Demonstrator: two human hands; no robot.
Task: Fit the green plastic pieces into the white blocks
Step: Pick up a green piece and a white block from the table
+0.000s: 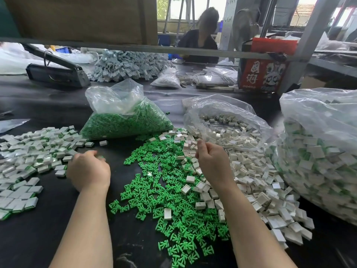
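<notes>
Loose green plastic pieces (170, 192) lie spread over the black table in front of me. To their right runs a heap of empty white blocks (251, 171), spilling from an open clear bag (228, 120). White blocks with green fitted in them (32, 151) are piled at the left. My left hand (87, 170) hovers beside that pile with its fingers curled; a sliver of a green piece (101, 157) shows at its fingertips. My right hand (213, 161) is over the edge of the white heap, thumb and fingers curled downward. What they hold is hidden.
A clear bag of green pieces (125, 120) stands behind the loose ones. A large bag of fitted blocks (318, 151) fills the right side. Farther back are a pile of grey parts (127, 64), a red carton (264, 72), a metal frame bar (173, 49) and a seated person (201, 41).
</notes>
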